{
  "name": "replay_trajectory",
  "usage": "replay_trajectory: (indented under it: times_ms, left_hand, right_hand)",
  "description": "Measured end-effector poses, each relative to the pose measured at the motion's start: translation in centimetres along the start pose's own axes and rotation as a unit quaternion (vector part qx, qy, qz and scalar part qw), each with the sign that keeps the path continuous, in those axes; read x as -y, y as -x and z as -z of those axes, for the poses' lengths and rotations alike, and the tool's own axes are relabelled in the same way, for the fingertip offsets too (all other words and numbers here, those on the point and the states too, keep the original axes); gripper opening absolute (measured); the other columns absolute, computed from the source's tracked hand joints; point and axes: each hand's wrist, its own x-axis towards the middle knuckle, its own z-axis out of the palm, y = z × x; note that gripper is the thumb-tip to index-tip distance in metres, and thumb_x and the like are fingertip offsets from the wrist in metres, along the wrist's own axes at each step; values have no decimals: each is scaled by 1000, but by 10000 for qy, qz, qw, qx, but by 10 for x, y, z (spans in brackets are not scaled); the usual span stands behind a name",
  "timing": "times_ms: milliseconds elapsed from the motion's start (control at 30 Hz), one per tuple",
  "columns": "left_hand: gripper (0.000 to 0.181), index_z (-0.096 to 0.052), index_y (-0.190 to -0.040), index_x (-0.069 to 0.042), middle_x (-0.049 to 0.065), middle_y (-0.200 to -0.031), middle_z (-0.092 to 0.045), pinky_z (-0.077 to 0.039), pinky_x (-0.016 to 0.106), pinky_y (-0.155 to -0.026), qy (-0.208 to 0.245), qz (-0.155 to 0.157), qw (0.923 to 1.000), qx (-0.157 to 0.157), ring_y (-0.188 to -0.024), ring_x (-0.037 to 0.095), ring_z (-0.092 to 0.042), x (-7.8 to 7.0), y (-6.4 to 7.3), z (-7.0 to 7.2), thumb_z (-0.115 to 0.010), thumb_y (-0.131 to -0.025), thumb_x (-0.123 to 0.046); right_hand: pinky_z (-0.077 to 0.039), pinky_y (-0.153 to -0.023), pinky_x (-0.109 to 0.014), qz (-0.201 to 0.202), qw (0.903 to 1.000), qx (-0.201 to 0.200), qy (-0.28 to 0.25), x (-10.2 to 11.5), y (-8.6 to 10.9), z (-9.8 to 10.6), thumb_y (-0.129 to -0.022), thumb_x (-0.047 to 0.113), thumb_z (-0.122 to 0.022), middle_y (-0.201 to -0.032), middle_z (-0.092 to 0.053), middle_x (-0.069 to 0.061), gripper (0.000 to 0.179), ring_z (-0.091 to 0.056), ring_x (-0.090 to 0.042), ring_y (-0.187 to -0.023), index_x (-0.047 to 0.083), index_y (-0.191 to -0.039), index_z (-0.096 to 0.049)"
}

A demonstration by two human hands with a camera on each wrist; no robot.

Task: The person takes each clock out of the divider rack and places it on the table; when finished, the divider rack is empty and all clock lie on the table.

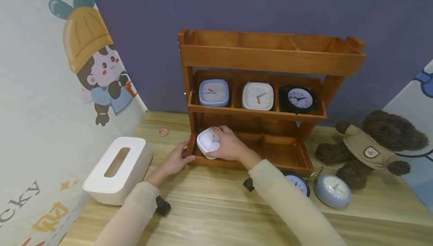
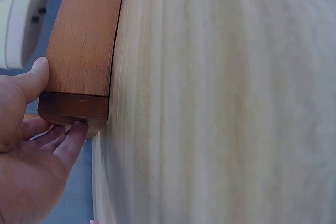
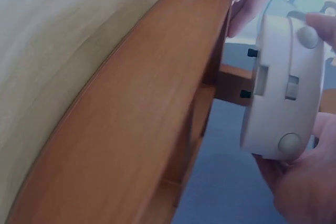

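Note:
My right hand (image 1: pixel 230 144) grips a white square alarm clock (image 1: pixel 207 143), held tilted over the left compartment of the lowest tier of a brown wooden shelf (image 1: pixel 216 162). In the right wrist view, the clock (image 3: pixel 283 87) shows its edge, with small dark feet and round buttons, between thumb and fingers. The left hand (image 1: pixel 175 159) holds the shelf's lower left front corner. Seen from the left wrist, its thumb (image 2: pixel 39 74) lies on one side of the corner and its fingers curl against the end.
On the middle tier stand a blue clock (image 1: pixel 214 92), a white clock (image 1: pixel 258 96) and a black clock (image 1: pixel 298 99). A tissue box (image 1: pixel 135 148) and pink ring (image 1: pixel 162 132) lie left. At right are a dark-rimmed clock (image 1: pixel 297 183), grey-blue clock (image 1: pixel 333 190) and teddy bear (image 1: pixel 367 144).

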Motion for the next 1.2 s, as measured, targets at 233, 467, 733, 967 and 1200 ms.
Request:
replay_trajectory:
  times_ms: [233,467,733,967,1200]
  left_hand:
    - [64,-31,-143,14,36,-145,-31,-41,54,-101,-101,-33,9999,-25,-123,52,-44,-1,0,4,-65,-94,-8]
    - [65,-30,-144,12,35,-146,-30,-40,54,-102,-216,-22,9998,35,-124,52,-42,0,-2,5,-65,-94,-10]
    - [65,-30,-145,12,35,-145,-30,-41,54,-101,-155,1,9999,51,-124,51,-43,1,-3,5,-65,-95,-10]
    - [66,-29,-145,13,35,-146,-30,-42,53,-101,-151,-11,9998,122,-124,50,-44,0,-3,4,-65,-95,-10]
    - [66,-28,-146,11,34,-147,-29,-41,53,-101,-177,89,9996,207,-125,50,-43,-2,0,4,-64,-95,-11]
  right_hand:
    - [-44,-98,-44,-139,9999,-1,39,8,28,16,-67,46,-85,-142,-40,-19,97,-42,-31,-126,11,-147,-44]
    - [-46,-94,-48,-123,9998,167,25,4,60,30,-67,46,-85,-142,-40,-21,97,-43,-33,-123,11,-148,-43]
    - [-48,-88,-48,-410,9982,401,-154,-11,97,36,-66,47,-87,-142,-38,-20,97,-49,-32,-115,12,-146,-46]
    - [-48,-86,-46,-284,9988,381,-72,-24,131,33,-66,48,-87,-138,-43,-18,95,-51,-31,-112,9,-144,-49]
    - [-47,-91,-49,-347,9987,370,-34,-35,153,24,-65,49,-87,-138,-44,-21,95,-50,-37,-118,7,-142,-50]
